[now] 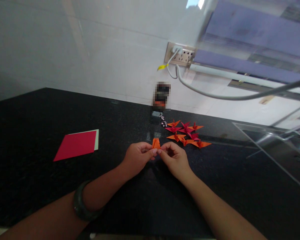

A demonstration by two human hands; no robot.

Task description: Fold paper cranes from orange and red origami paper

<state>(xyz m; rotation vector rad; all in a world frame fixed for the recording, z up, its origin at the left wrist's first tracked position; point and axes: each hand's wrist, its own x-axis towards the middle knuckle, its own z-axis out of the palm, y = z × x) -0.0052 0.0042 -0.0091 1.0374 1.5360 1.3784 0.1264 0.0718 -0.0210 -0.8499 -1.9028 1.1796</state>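
Note:
Between my two hands is a small folded piece of orange origami paper (156,143), held just above the dark countertop (130,206). My left hand (140,156) pinches its left side with thumb and fingers. From the right, my right hand (173,158) pinches the same paper, the two thumb tips almost meeting at its lower edge. The lower part of the paper is partly hidden by my fingers. Beyond my right hand lies a group of several folded paper cranes (199,144), some orange and some red.
Red and pale green paper sheets (76,145) lie at the left. A blurred-out upright object (161,96) with a beaded strap (163,123) stands by the wall. A metal sink (285,150) is at the right. A grey cable (230,97) runs below the wall socket (180,54).

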